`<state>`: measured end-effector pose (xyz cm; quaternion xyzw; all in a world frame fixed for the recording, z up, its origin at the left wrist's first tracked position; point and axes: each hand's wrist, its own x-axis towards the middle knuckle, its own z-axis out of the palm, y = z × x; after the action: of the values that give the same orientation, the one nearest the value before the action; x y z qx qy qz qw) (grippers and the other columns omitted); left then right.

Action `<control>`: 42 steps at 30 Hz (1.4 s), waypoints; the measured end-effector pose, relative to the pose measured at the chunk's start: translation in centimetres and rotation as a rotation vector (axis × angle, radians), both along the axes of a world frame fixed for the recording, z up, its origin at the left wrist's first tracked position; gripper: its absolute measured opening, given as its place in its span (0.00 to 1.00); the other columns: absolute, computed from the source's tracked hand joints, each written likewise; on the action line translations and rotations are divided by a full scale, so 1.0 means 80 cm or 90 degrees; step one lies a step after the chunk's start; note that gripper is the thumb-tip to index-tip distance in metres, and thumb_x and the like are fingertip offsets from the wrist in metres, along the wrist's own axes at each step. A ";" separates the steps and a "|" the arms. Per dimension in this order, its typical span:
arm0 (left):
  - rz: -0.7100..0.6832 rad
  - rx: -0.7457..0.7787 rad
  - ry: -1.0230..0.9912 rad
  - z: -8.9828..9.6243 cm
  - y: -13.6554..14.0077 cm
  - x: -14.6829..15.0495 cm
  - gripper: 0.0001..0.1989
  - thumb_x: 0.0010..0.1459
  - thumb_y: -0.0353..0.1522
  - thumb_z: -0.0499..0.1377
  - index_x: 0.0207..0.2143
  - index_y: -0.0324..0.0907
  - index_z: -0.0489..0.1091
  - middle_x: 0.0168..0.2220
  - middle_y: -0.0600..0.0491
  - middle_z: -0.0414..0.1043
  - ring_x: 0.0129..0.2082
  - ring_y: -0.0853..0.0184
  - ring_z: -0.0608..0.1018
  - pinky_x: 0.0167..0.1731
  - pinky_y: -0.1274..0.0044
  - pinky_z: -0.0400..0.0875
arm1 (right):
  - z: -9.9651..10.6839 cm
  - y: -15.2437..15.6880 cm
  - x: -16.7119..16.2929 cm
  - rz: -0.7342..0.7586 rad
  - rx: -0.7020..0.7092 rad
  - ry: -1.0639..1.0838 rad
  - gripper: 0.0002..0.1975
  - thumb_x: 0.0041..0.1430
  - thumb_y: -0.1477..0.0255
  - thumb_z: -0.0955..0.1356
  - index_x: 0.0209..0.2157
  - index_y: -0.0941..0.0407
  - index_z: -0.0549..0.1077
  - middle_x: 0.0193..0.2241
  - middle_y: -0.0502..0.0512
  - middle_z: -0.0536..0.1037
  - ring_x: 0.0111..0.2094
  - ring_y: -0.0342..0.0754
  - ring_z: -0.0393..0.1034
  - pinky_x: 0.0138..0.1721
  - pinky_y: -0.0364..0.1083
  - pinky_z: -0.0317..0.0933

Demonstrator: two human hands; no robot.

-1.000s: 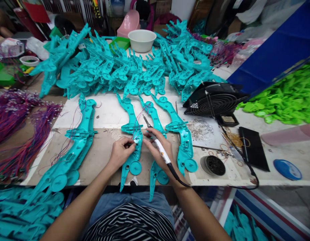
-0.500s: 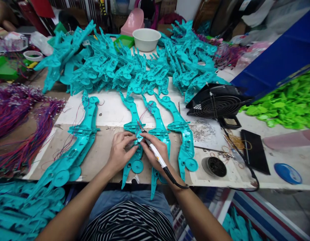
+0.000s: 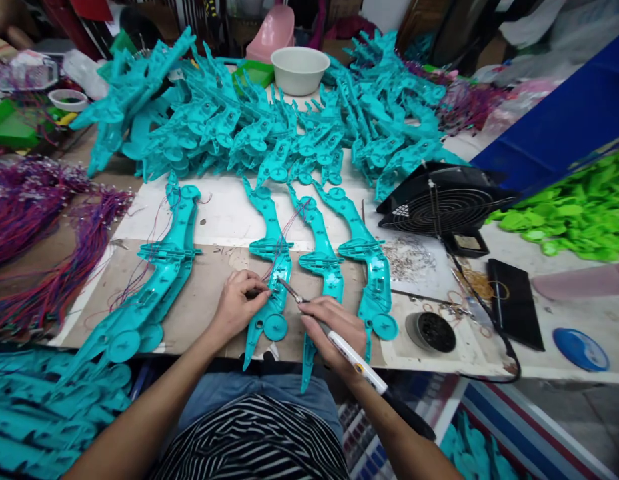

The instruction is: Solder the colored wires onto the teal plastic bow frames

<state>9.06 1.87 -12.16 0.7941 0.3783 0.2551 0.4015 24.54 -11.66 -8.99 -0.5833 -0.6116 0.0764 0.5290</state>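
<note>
My right hand point(image 3: 337, 327) grips a soldering iron point(image 3: 357, 360) with a white handle, held like a pen. The iron's tip points left, over the middle of a turquoise plastic bow-shaped half shell point(image 3: 275, 308) lying on the table. On the left side of that shell, my left hand point(image 3: 242, 300) pinches with thumb and forefinger. Thin red wires point(image 3: 282, 237) run down from the neighbouring shell point(image 3: 317, 230) toward those fingertips, and what lies between them looks like a wire. A third shell point(image 3: 364, 253) lies to the right, and a wired shell point(image 3: 164, 267) to the left.
Turquoise shells point(image 3: 214, 127) are heaped across the back, near a white basin point(image 3: 299, 70). A black fan point(image 3: 434, 203) stands right, beside a small dark-filled cup point(image 3: 430, 332) and a blue lid point(image 3: 580, 349). Bundled wires point(image 3: 74, 253) lie left; a blue bin point(image 3: 564, 113) leans right.
The soldering iron and my right hand have moved right and down, so the tip shows more clearly. My left hand has shifted slightly down. The whole view has shifted a little.
</note>
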 end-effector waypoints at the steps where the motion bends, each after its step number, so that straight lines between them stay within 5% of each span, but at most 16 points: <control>1: -0.002 0.003 0.001 0.000 0.000 0.000 0.03 0.52 0.29 0.63 0.27 0.44 0.77 0.33 0.53 0.73 0.38 0.64 0.74 0.41 0.71 0.67 | -0.002 -0.006 -0.002 0.001 0.002 0.003 0.10 0.59 0.80 0.67 0.41 0.54 0.75 0.30 0.52 0.77 0.33 0.44 0.72 0.34 0.44 0.67; 31: -0.004 0.022 0.017 0.002 -0.001 0.001 0.04 0.52 0.30 0.62 0.26 0.44 0.76 0.34 0.52 0.74 0.40 0.63 0.73 0.44 0.69 0.67 | -0.006 -0.012 -0.004 0.053 -0.002 -0.021 0.11 0.58 0.81 0.66 0.40 0.55 0.75 0.26 0.52 0.76 0.31 0.45 0.72 0.33 0.45 0.68; 42: 0.001 0.012 0.026 0.004 -0.002 0.002 0.04 0.52 0.28 0.61 0.26 0.44 0.76 0.34 0.53 0.73 0.40 0.63 0.74 0.44 0.69 0.66 | 0.009 -0.014 0.003 -0.077 0.020 0.033 0.10 0.58 0.80 0.66 0.37 0.54 0.77 0.28 0.53 0.78 0.32 0.47 0.74 0.33 0.45 0.68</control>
<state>9.23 1.73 -11.86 0.8027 0.3848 0.2427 0.3856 24.75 -12.80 -8.26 -0.6090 -0.5625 0.0497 0.5570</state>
